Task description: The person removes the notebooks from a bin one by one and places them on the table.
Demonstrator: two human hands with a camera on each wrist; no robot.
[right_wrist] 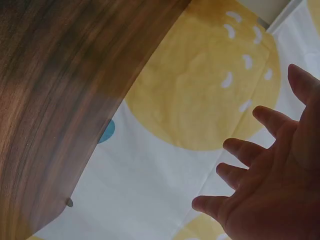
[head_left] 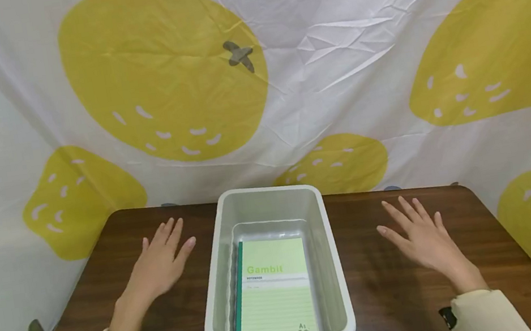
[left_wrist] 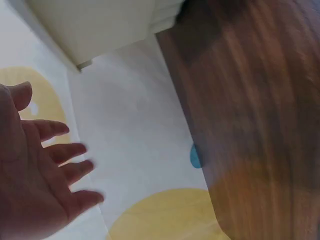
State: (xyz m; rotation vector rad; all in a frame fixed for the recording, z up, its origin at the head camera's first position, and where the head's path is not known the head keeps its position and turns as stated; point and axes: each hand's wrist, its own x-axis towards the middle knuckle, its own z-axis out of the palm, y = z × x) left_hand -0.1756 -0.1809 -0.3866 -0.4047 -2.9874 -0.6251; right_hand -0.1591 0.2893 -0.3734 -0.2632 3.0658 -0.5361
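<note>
A light grey plastic bin (head_left: 342,291) stands on the table between my two hands. Flat on its bottom lies a pale green notebook (head_left: 273,284) with a dark green spine on the left and "Gambit" on the cover. My left hand (head_left: 157,264) is held over the table to the left of the bin, fingers spread, holding nothing. On the other side, my right hand (head_left: 423,239) has its fingers spread too, with nothing in it. Both wrist views show the palms bare, the left hand (left_wrist: 40,175) and the right hand (right_wrist: 270,165) apart from the bin.
The dark brown wooden table (head_left: 369,310) has rounded far corners. Behind it hangs a white cloth (head_left: 327,93) printed with large yellow lemons, close along the table's far edge and at both sides. Part of the bin's wall (left_wrist: 105,25) shows at the top of the left wrist view.
</note>
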